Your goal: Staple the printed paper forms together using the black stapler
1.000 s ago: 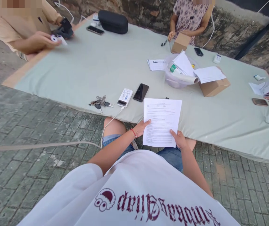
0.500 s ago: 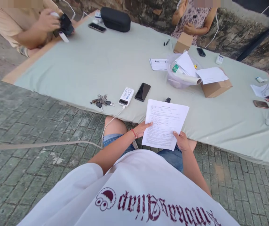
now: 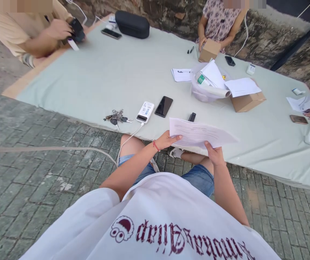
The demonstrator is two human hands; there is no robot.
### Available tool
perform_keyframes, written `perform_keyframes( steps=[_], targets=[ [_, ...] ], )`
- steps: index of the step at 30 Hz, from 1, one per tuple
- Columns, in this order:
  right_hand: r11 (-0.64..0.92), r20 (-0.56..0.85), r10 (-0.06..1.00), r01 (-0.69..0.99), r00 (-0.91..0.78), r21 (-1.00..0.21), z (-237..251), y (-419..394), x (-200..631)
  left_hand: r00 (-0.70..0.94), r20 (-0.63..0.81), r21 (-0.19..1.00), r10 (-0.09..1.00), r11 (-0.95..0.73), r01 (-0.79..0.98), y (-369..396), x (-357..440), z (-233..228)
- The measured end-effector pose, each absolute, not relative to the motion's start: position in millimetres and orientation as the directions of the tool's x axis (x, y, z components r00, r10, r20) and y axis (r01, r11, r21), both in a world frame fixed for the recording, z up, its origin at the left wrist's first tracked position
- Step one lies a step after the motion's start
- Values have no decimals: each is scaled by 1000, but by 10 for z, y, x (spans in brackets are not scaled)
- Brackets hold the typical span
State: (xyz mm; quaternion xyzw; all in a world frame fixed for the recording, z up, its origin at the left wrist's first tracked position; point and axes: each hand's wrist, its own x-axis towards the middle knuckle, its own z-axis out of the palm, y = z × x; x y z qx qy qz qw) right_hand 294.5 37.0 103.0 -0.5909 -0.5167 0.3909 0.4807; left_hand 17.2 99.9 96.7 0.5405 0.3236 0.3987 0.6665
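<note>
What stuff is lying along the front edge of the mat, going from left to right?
Keys → white power bank → black phone → small black gadget → paper sheet, held by the left hand and right hand → brown phone.

You are looking at five phones lying on the mat (image 3: pixel 95 76) — two cardboard boxes, one power bank (image 3: pixel 145 112), one bunch of keys (image 3: pixel 116 117) — and holding one printed sheet (image 3: pixel 198 133).

A wide bare stretch of the pale green cloth-covered counter (image 3: pixel 111 76) lies open at left. Ahead, the bunch of keys (image 3: pixel 115 117), white power bank (image 3: pixel 145 112) and black phone (image 3: pixel 163 106) crowd the near edge; the brown cardboard box (image 3: pixel 247 101) blocks the right.
</note>
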Motion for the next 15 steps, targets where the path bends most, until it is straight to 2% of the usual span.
perform_keyframes(
  steps=[3, 7, 10, 15],
  targets=[
    [49, 81, 985, 203, 151, -978, 1027, 526, 2928, 491, 24, 995, 871, 25, -94, 1199, 111, 1035],
    [-66, -44, 994, 227, 100, -972, 894, 612, 2902, 525, -65, 998, 849, 51, 40, 1313, 80, 902],
    [-112, -95, 992, 260, 77, -959, 846, 625, 2899, 544, -73, 997, 836, 43, 68, 1314, 100, 813],
    [-92, -62, 992, 290, 112, -953, 921, 590, 2928, 497, -143, 989, 856, 109, 97, 1253, 116, 836]
  ],
)
